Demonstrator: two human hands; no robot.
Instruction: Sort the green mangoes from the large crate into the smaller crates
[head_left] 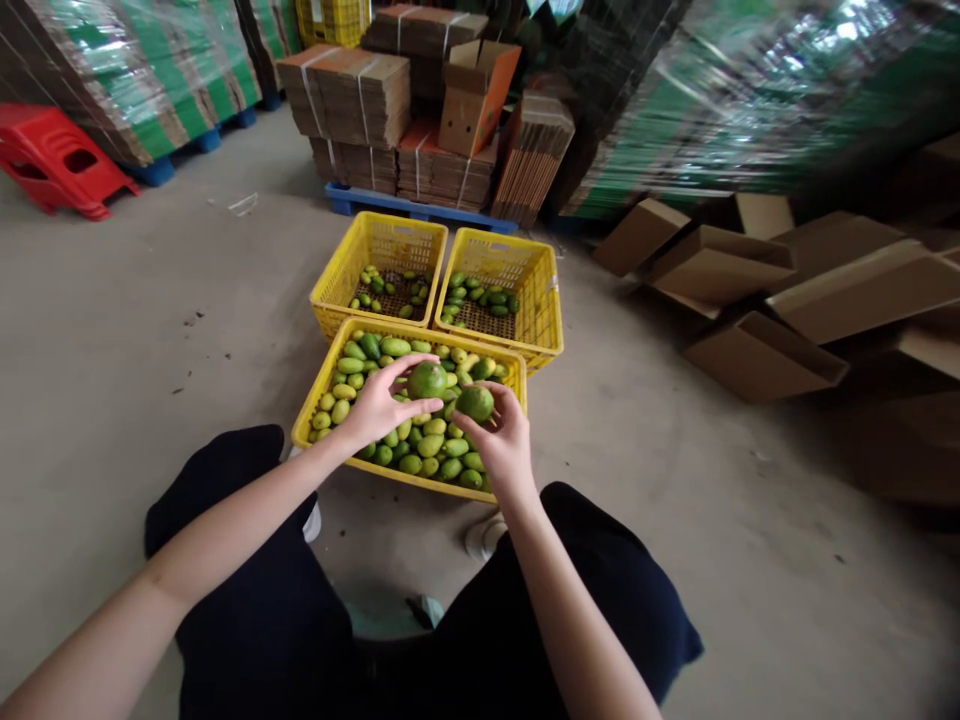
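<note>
Between the fingers and thumb of my left hand (386,400) is a round green fruit (427,380). My right hand (506,435) grips another green fruit (475,403), just to the right of the first and slightly lower. Both are held above a yellow crate (409,482) filled with green and yellowish fruits (431,445). Behind it stand two more yellow crates side by side, the left one (330,300) and the right one (551,300), each with some green fruits at the bottom.
Stacked flat cardboard (352,95) rests on a blue pallet (420,208) behind the crates. A red stool (60,160) stands at the far left. Open cardboard boxes (765,355) lie at the right. Wrapped green stacks (697,120) are at the back.
</note>
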